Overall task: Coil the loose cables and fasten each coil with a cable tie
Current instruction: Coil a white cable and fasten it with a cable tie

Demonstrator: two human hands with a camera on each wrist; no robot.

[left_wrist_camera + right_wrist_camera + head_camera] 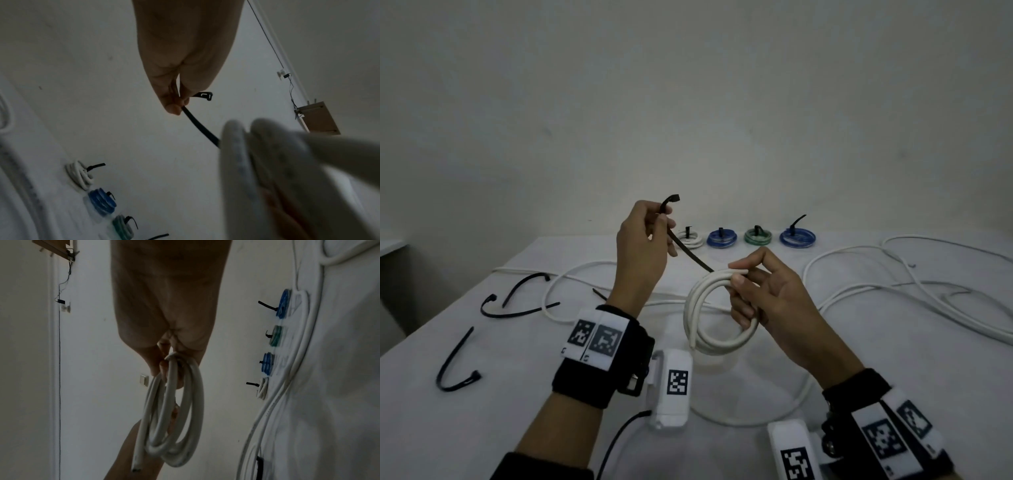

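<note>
Plain indoor room, looks like makeshift recording setup rather than furnished workshop. White-covered table [859, 359] pushed against bare pale wall [688, 102]. Wrist views show light switch [144, 379] on wall, thin dark wire [59, 353] running down it, small wooden shelf [319, 119] mounted high.

right hand [168, 340] grips white cable coil [174, 410]; four tied coils [275, 335] on table [339, 386] at right.

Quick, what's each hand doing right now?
Left hand: pinching a black cable tie near its head.
Right hand: gripping the white cable coil, held above the table.
</note>
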